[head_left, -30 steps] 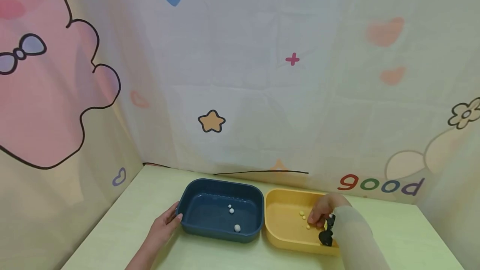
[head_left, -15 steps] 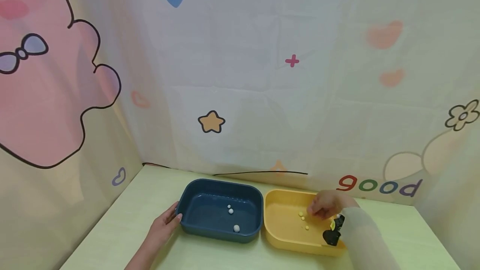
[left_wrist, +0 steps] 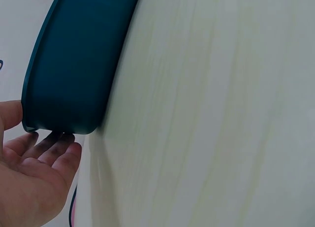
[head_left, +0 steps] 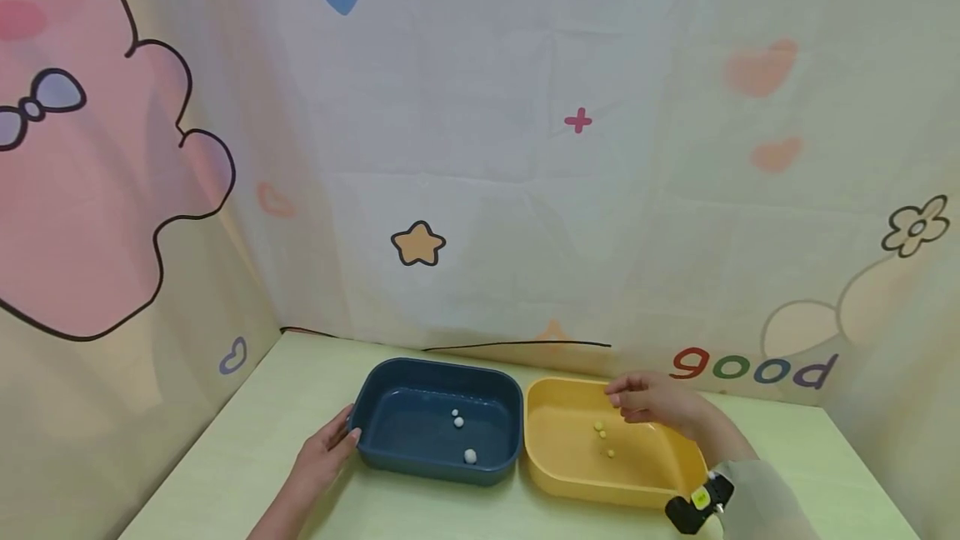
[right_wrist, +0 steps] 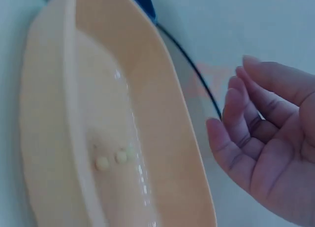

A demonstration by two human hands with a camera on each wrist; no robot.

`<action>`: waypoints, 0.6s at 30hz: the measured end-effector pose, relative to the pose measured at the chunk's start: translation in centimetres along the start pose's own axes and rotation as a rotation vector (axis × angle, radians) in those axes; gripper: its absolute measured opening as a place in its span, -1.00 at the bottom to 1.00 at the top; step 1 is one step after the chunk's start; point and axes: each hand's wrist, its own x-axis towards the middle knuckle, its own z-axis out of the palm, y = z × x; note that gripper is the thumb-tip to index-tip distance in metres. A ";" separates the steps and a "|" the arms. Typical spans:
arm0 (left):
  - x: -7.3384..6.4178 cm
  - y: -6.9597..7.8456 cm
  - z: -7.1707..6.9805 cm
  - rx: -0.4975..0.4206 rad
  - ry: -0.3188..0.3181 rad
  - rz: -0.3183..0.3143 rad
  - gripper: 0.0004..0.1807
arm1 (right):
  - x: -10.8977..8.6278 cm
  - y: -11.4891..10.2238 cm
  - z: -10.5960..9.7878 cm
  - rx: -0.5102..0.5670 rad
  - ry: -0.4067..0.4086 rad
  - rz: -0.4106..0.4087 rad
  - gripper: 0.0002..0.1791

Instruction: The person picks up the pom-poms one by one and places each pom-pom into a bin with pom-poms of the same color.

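Observation:
On the left, a dark blue tray (head_left: pixel 405 457) has three white balls of different sizes in it, the biggest white ball (head_left: pixel 470 457) near its front wall. My left hand (head_left: pixel 327 450) holds this tray by its left end; in the left wrist view the thumb is at the rim and the fingertips meet the outer wall. Beside it stands a yellow tray (head_left: pixel 558 475) with small pale yellow balls, one yellow ball (head_left: pixel 611 454) lying apart from the others. My right hand (right_wrist: pixel 275 138) hovers by the back right rim of the yellow tray, fingers loosely curled around nothing.
Both trays stand side by side on a pale green table (head_left: pixel 420 511). A printed cloth (head_left: pixel 480 273) with stars, hearts and letters hangs behind and at the sides. On the right wrist sits a black strapped device (head_left: pixel 699 505).
My right hand has risen out of the yellow tray, moving back and to the right, and its fingers have loosened. The left hand has stayed on the blue tray's end.

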 end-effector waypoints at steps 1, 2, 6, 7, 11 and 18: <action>0.0 0.0 0.0 0.000 -0.001 -0.003 -0.38 | -0.3 -0.2 0.4 0.025 0.006 -0.016 -0.65; -0.1 0.1 0.0 -0.002 0.001 -0.004 -0.38 | -0.7 -0.5 0.9 0.043 0.013 -0.030 -0.67; -0.1 0.1 0.0 0.007 0.002 -0.004 -0.37 | -2.0 -1.4 3.1 0.106 0.035 -0.076 -0.78; -0.1 0.1 0.0 0.010 0.003 -0.003 -0.37 | -2.3 -1.6 3.7 0.114 0.038 -0.085 -0.81; -0.1 0.0 0.0 0.014 0.002 0.001 -0.37 | -3.2 -1.7 6.4 0.154 0.030 -0.128 -0.88; -0.2 0.1 0.0 -0.010 0.002 0.001 -0.37 | -3.5 -1.2 10.6 0.232 0.043 -0.124 -0.82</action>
